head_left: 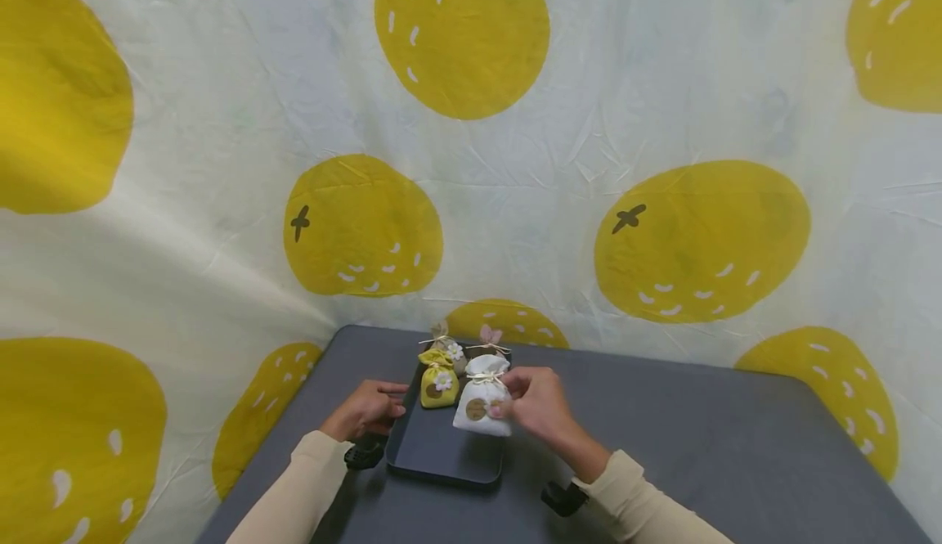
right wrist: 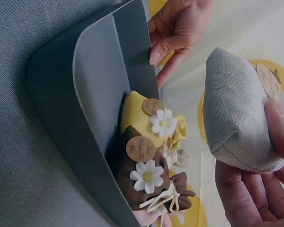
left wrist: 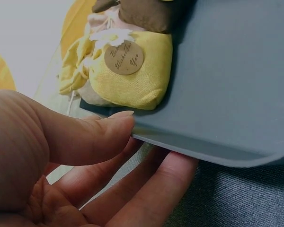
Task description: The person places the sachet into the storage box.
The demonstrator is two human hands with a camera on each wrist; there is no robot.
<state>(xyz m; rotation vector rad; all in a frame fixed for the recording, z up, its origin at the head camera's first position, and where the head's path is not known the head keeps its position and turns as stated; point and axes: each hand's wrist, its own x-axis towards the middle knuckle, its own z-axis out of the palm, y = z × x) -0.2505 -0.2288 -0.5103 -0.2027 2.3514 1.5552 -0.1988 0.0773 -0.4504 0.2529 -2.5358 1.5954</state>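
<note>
My right hand (head_left: 540,397) holds a white drawstring pouch (head_left: 482,425) by its side, raised over the tray, with the thumb on its flower and round tag. The right wrist view shows the pouch's plump underside and the fingers beneath it. My left hand (head_left: 371,407) grips the left wall of the dark grey tray (head_left: 441,446), thumb at the rim and fingers below it outside. Inside stands a yellow pouch (left wrist: 137,85) with a daisy and a round paper tag, close to the left thumb. Beside it is a brown pouch (right wrist: 146,165), mostly hidden by the white one in the head view.
Farther back in the tray are a beige pouch (head_left: 458,357) and a pink pouch (head_left: 491,334), both partly covered. The tray rests on a dark grey table (head_left: 662,446). Behind hangs a pale cloth (head_left: 515,200) printed with large yellow fruit.
</note>
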